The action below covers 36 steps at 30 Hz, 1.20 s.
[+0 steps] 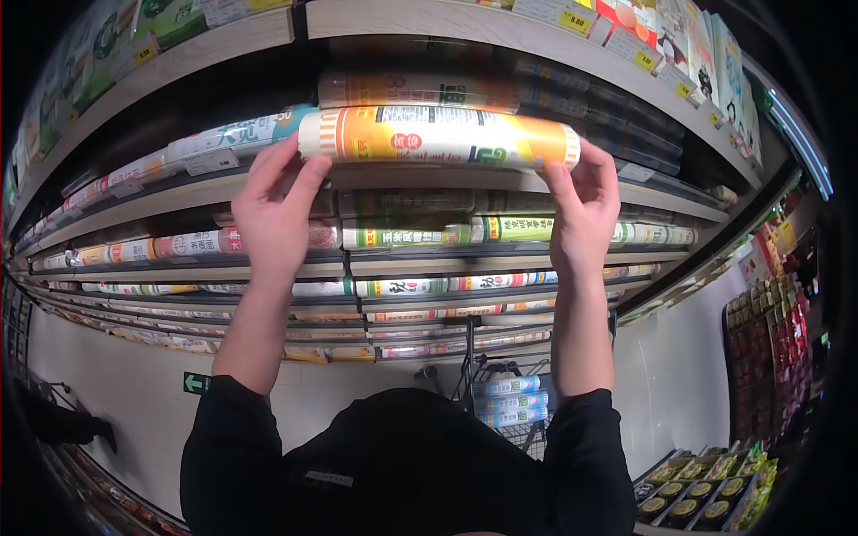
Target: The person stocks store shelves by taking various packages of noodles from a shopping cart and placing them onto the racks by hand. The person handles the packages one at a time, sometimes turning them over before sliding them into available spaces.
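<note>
Head view: left hand (284, 183) and right hand (585, 188) grip opposite ends of orange-and-white noodle pack (438, 137), held at far shelf (661, 200). Blue-and-white packs (511, 402) already in shopping cart (470, 359), near right; orange-and-white one not yet set down.

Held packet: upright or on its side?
On its side: the orange-and-white packet runs lengthwise across the view, left hand at one end, right hand at the other.
</note>
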Motion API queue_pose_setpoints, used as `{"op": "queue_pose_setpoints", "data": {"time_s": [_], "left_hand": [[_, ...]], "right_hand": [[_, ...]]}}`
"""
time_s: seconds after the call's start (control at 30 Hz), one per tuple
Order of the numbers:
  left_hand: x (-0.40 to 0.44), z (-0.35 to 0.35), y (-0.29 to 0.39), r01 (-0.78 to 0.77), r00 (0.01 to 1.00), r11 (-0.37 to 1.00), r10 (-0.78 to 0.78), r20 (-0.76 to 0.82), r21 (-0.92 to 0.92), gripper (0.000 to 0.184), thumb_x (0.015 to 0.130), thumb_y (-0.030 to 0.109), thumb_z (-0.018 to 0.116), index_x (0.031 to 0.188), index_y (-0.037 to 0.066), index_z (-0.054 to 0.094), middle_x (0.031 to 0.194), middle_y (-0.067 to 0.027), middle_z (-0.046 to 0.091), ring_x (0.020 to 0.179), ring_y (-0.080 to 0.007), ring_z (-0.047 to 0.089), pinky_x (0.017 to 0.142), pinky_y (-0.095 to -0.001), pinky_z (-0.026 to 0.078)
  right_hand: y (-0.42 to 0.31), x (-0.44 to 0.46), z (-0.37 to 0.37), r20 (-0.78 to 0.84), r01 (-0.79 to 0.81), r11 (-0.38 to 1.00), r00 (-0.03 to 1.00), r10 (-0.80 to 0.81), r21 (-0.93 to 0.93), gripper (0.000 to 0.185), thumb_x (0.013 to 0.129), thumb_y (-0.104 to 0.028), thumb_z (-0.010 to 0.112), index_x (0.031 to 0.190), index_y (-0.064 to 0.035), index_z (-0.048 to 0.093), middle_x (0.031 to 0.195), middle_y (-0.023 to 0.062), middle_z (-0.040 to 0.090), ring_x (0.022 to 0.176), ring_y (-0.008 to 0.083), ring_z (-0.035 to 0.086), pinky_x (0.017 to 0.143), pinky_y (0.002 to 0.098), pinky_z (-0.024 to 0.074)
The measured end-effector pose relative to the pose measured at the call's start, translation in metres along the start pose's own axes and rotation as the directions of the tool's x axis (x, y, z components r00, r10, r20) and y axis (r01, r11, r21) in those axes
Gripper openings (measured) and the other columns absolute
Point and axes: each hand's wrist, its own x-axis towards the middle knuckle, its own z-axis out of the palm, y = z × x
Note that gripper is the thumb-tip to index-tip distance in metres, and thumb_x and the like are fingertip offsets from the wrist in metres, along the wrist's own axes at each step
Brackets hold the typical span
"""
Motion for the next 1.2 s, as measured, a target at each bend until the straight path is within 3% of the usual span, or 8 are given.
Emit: {"op": "queue_pose_setpoints", "data": {"time_s": [0.1, 0.33, 0.43, 0.6, 0.73, 0.83, 1.03, 1.2], "left_hand": [[0.038, 0.005, 0.006, 0.061, 0.997, 0.997, -0.059, -0.049, 0.038, 0.036, 0.090, 0.010, 0.082, 0.122, -0.003, 0.073, 0.103, -0.0043, 0.074, 0.096, -0.0095, 0.067, 0.089, -0.0239, 0.052], [0.083, 0.010, -0.007, -0.079, 0.994, 0.942, 0.099, -0.044, 0.327, 0.039, 0.089, 0.025, 0.082, 0.120, 0.001, 0.075, 0.099, -0.0112, 0.076, 0.089, -0.0162, 0.071, 0.084, -0.0288, 0.054], [0.100, 0.011, -0.014, -0.090, 0.991, 0.762, 0.134, -0.021, 0.642, 0.042, 0.087, 0.030, 0.083, 0.115, -0.001, 0.076, 0.097, -0.0118, 0.077, 0.086, -0.0150, 0.070, 0.084, -0.0294, 0.053], [0.129, 0.021, -0.020, -0.030, 0.999, 0.733, 0.041, 0.000, 0.679, 0.041, 0.089, 0.041, 0.077, 0.114, 0.008, 0.078, 0.107, -0.0171, 0.077, 0.103, -0.0360, 0.073, 0.088, -0.0389, 0.055], [0.149, 0.018, -0.042, -0.157, 0.987, 0.584, 0.068, 0.144, 0.796, 0.033, 0.092, 0.036, 0.072, 0.115, 0.012, 0.077, 0.109, -0.0177, 0.075, 0.101, -0.0374, 0.071, 0.089, -0.0410, 0.056], [0.161, 0.014, -0.057, -0.291, 0.957, 0.533, 0.149, 0.250, 0.795, 0.032, 0.094, 0.035, 0.070, 0.114, 0.011, 0.076, 0.110, -0.0183, 0.074, 0.104, -0.0394, 0.070, 0.090, -0.0420, 0.056], [0.165, 0.019, -0.069, -0.122, 0.978, 0.359, -0.116, 0.174, 0.925, 0.055, 0.100, 0.050, 0.054, 0.142, 0.015, 0.059, 0.145, -0.0221, 0.056, 0.131, -0.0410, 0.055, 0.111, -0.0450, 0.045], [0.171, 0.017, -0.087, -0.146, 0.975, 0.431, -0.087, 0.202, 0.891, 0.053, 0.102, 0.050, 0.046, 0.138, 0.015, 0.061, 0.143, -0.0213, 0.057, 0.131, -0.0414, 0.054, 0.112, -0.0461, 0.044]], "right_hand": [[-0.009, 0.030, 0.028, -0.020, -0.014, 0.997, 1.000, 0.013, -0.079, 0.041, 0.096, -0.008, 0.075, 0.133, -0.0001, 0.058, 0.124, 0.0111, 0.067, 0.114, 0.0153, 0.062, 0.101, 0.0308, 0.0488], [0.020, 0.090, 0.036, -0.016, -0.059, 0.970, 0.998, 0.057, -0.237, 0.033, 0.091, -0.018, 0.081, 0.112, 0.0050, 0.071, 0.098, 0.0084, 0.072, 0.091, 0.0132, 0.064, 0.085, 0.0281, 0.0505], [0.020, 0.108, 0.033, -0.144, -0.226, 0.806, 0.974, 0.175, -0.547, 0.035, 0.086, -0.020, 0.084, 0.108, 0.0051, 0.074, 0.091, 0.0100, 0.074, 0.082, 0.0133, 0.065, 0.077, 0.0293, 0.0511], [0.050, 0.135, 0.029, 0.004, -0.028, 0.611, 0.999, 0.051, -0.791, 0.039, 0.090, -0.030, 0.077, 0.117, -0.0018, 0.073, 0.102, 0.0123, 0.077, 0.087, 0.0235, 0.066, 0.082, 0.0371, 0.0515], [0.043, 0.138, 0.037, 0.181, 0.169, 0.365, 0.983, 0.000, -0.915, 0.039, 0.098, -0.040, 0.058, 0.121, -0.0122, 0.072, 0.112, 0.0175, 0.075, 0.104, 0.0380, 0.069, 0.088, 0.0460, 0.0543], [0.051, 0.148, 0.042, 0.159, 0.129, 0.304, 0.984, 0.076, -0.944, 0.039, 0.098, -0.040, 0.054, 0.120, -0.0141, 0.073, 0.111, 0.0151, 0.075, 0.104, 0.0367, 0.070, 0.087, 0.0453, 0.0544], [0.031, 0.137, 0.060, 0.070, -0.108, 0.417, 0.918, 0.390, -0.903, 0.054, 0.099, -0.053, 0.053, 0.128, -0.0095, 0.070, 0.126, 0.0212, 0.070, 0.121, 0.0395, 0.063, 0.102, 0.0418, 0.0473], [0.032, 0.135, 0.060, 0.106, -0.016, 0.349, 0.938, 0.329, -0.937, 0.056, 0.098, -0.053, 0.055, 0.129, -0.0085, 0.069, 0.130, 0.0229, 0.068, 0.124, 0.0382, 0.062, 0.102, 0.0409, 0.0474]]}}
